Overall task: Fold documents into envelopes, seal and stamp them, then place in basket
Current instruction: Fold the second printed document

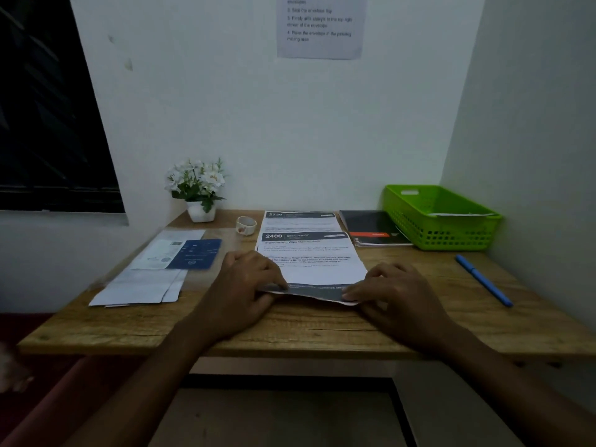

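Wooden desk (pixel 306 330); green basket (pixel 451 235) with white paper (pixel 461 214)

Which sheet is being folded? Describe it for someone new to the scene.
On the wooden desk, two printed sheets lie in the middle, one behind the other. It is the nearer sheet, its near edge held up by the left hand and right hand. Its dark header reads 2400; the far sheet reads 2720.

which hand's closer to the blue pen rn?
Right. The right hand pinches the near right corner of the document, with the blue pen lying off to its right. The left hand pinches the near left corner, farther from the pen.
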Available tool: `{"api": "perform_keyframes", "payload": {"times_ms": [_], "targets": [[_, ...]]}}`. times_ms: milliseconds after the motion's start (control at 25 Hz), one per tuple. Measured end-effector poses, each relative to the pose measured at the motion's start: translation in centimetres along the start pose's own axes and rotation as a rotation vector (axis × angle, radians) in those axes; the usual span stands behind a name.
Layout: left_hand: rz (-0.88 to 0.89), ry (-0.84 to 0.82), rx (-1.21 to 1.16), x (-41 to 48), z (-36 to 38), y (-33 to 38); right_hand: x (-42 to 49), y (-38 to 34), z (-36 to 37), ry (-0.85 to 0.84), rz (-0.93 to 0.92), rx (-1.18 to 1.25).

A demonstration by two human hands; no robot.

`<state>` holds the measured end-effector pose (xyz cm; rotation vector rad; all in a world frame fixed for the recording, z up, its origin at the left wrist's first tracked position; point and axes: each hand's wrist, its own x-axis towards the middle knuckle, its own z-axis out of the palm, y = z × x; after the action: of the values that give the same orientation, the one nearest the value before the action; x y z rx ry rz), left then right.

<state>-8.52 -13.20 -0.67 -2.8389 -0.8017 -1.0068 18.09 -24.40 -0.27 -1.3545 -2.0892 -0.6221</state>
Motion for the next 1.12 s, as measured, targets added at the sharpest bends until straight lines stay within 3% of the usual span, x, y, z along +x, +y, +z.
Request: {"api": "perform_keyframes", "payload": {"times_ms": [280, 440, 520, 640, 760, 920, 1040, 1120], "targets": [[0.043, -0.133, -0.052, -3.2, -1.0, 0.9, -2.0, 0.0, -1.1, -0.181, -0.014, 0.172], [0.020, -0.160, -0.277, -2.4, -1.4, 1.1, -1.5, -0.1, -1.5, -0.244, 0.001, 0.228], [-0.087, -0.141, -0.363, -1.3, -1.4, 0.6, -0.7, 0.1, -1.4, -0.218, 0.050, 0.288], [-0.281, -0.120, -0.336, 1.5, -0.5, -1.6, 1.4, 1.0, -0.4, -0.171, 0.190, 0.372], [-0.340, -0.120, -0.277, 4.3, 1.1, -3.9, 4.6, 3.1, 2.2, -0.150, 0.323, 0.414], [-0.289, -0.185, -0.091, 5.1, 3.0, -5.3, 9.5, 5.8, 6.6, -0.346, 0.319, 0.264], [-0.282, -0.187, -0.073, 4.9, 3.2, -5.5, 12.4, 6.9, 9.8, -0.464, 0.328, 0.094], [-0.274, -0.210, -0.071, 4.9, 3.2, -5.4, 13.9, 7.2, 11.2, -0.529, 0.347, 0.116]]}}
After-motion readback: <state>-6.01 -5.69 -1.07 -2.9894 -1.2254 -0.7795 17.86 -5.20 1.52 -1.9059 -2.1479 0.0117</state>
